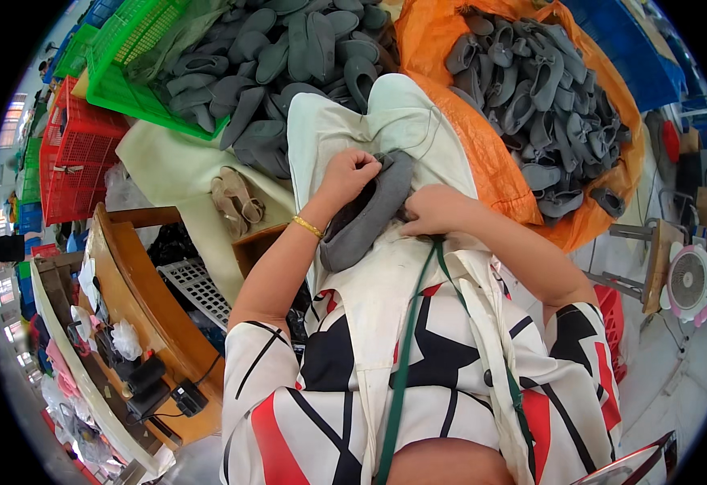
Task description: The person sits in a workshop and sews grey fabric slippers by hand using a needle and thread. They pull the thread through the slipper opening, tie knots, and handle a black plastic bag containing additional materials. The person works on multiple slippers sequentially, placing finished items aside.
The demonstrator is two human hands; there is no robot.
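Shoe [384, 202]: grey, aslant on the white lap cloth [449, 166], near end toward its left edge.
Left hand [349, 175]: fingertips pinched together at the shoe's far rim.
Right hand [436, 209]: curled alongside; I can't tell what's inside.
Cloth edge: should that pinch loosen, the shoe could slide over.

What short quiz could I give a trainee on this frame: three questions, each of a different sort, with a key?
1. Multiple choice: what is the left hand touching?
a) the fan
b) the grey shoe
c) the red crate

2. True or false: in the picture, the orange bag lies to the right of the green crate.

3. Fill in the missing word: the gold-coloured bangle is worn on the person's ____ wrist.

Key:
1. b
2. True
3. left
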